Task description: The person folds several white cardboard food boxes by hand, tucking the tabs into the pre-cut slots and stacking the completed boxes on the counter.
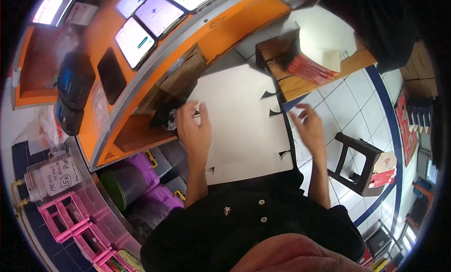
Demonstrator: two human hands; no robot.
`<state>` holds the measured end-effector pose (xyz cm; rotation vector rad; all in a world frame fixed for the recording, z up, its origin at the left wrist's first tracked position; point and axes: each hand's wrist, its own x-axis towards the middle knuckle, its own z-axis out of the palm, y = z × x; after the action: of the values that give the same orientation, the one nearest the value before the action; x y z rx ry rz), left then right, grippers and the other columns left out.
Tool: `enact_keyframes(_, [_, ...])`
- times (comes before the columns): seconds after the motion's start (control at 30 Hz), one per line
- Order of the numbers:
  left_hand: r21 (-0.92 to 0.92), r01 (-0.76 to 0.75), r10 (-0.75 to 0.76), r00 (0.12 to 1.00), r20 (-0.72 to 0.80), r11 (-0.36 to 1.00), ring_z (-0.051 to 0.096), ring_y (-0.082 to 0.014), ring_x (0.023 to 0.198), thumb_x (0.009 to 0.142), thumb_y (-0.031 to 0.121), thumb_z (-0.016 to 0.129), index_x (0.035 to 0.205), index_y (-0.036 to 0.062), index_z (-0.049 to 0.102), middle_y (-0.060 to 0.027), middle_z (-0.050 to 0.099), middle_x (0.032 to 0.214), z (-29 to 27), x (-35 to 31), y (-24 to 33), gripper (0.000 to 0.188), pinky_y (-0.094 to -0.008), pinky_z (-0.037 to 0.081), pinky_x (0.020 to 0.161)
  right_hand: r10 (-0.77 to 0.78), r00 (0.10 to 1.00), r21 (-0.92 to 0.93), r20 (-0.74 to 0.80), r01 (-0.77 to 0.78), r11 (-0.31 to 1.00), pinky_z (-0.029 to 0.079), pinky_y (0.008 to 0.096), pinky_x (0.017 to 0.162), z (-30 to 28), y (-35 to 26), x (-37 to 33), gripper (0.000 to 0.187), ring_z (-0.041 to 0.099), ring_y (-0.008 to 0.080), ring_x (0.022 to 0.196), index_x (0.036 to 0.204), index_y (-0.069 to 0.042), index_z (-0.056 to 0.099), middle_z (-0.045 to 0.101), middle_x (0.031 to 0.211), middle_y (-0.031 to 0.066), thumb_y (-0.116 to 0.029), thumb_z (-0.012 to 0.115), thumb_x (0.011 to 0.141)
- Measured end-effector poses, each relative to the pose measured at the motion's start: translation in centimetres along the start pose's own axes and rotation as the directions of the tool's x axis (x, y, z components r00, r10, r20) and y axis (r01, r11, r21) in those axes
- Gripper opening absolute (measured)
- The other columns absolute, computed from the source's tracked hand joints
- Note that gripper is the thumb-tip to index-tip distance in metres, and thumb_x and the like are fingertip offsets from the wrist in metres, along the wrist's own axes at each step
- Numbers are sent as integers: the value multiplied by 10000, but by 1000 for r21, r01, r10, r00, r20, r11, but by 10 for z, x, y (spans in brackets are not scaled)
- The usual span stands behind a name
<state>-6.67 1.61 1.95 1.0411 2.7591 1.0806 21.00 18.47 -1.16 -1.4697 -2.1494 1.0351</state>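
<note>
A flat white cardboard box blank (242, 131) lies across my lap, with curved slots cut along its left and right edges. My left hand (193, 133) is at its left edge, fingers bent around a small flap beside an upper slot, with the thumb on the near side. Just off the right edge, my right hand (310, 131) is raised with its fingers apart and slightly bent, and nothing shows in it.
Several lit phones (136, 42) and a dark phone (112, 74) lie on the orange counter (164, 51) at upper left. More white blanks (324, 32) and folded red pieces (310, 67) rest on a wooden bench (300, 86). A brown stool (357, 166) stands right; a pink rack (70, 220) sits left.
</note>
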Motion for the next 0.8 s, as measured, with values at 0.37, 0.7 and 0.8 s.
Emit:
enact_keyframes(0.37, [-172, 369, -327, 916, 232, 913, 719, -294, 909, 891, 276, 812, 1240, 36, 597, -169, 735, 990, -20, -46, -61, 475, -411, 544, 808, -32, 993, -122, -114, 18, 992, 489, 438, 640, 35, -41, -40, 318, 615, 302, 664, 1008, -26, 639, 642, 758, 124, -197, 851, 843])
enact_keyframes(0.7, [-204, 337, -286, 927, 244, 919, 699, -322, 892, 926, 289, 775, 1191, 17, 660, -177, 726, 986, -23, -45, -63, 397, -427, 540, 824, 23, 984, -146, -174, -49, 988, 513, 444, 661, 40, -40, -50, 209, 686, 337, 724, 959, -39, 692, 706, 856, 136, -228, 775, 929])
enact_keyframes(0.8, [102, 132, -144, 982, 126, 986, 727, -290, 888, 955, 330, 753, 1228, -1, 693, -174, 743, 1020, -30, -51, -51, 432, -412, 554, 826, -51, 966, -200, -253, -1, 980, 531, 443, 683, 41, -46, -56, 207, 692, 335, 752, 1023, -51, 716, 707, 867, 122, -228, 771, 931])
